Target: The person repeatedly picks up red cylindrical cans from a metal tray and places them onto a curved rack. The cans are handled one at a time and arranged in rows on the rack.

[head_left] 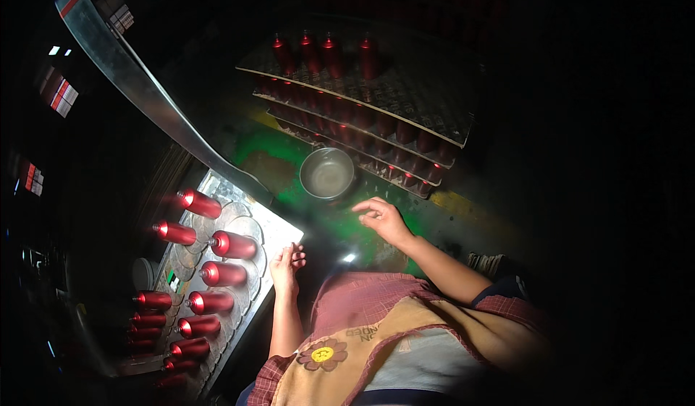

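Note:
My right hand (pixel 382 219) is held out over the floor with its fingers stretched and apart, nothing in it. Close by my left hand (pixel 287 267) is the bright metal edge (pixel 282 234) of a conveyor; its fingers are loosely bent, with no object visible in them. Whether it touches that edge I cannot tell. Several shiny red bottles (pixel 234 245) with narrow necks stand on the conveyor's overlapping round metal plates (pixel 245 225), to the left of my left hand. Beyond my right hand, a round metal bowl (pixel 303 165) sits low down.
At the back stands a stack of boards (pixel 413 109) with red bottles between its layers and a few bottles (pixel 332 55) on top. A long curved metal strip (pixel 137 80) rises from the conveyor's end toward the upper left. Green stains (pixel 275 145) mark the floor.

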The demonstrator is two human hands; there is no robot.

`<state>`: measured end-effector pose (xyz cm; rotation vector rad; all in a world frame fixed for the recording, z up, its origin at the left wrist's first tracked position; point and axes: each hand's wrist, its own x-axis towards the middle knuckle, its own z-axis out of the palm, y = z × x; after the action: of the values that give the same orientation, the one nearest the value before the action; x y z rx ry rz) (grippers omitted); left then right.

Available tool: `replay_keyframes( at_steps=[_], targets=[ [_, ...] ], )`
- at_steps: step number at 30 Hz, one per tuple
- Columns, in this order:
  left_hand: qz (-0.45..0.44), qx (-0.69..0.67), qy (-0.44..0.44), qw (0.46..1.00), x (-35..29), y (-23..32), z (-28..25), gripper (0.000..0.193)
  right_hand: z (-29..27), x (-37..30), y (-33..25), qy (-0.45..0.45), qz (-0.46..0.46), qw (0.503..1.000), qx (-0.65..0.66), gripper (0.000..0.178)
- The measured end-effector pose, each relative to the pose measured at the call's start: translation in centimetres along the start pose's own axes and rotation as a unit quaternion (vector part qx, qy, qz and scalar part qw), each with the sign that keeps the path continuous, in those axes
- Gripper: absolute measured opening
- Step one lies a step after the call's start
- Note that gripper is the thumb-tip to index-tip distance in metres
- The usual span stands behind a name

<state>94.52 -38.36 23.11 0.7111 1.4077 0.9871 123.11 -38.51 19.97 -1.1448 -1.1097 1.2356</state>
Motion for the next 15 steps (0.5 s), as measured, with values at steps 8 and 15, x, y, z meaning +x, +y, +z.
replay_keyframes(
  at_steps=[8,15],
  targets=[
    [0.109,-0.019,-0.086,0.990,20.5,10.3,9.0,0.018,-10.4,2.1,-3.5,0.200,0.050,0.979,-0.006,0.026],
    [0.334,0.063,-0.022,0.940,51.8,24.8,21.0,0.028,-18.0,21.7,-9.1,0.248,-0.018,0.958,-0.142,0.040]
  ],
)
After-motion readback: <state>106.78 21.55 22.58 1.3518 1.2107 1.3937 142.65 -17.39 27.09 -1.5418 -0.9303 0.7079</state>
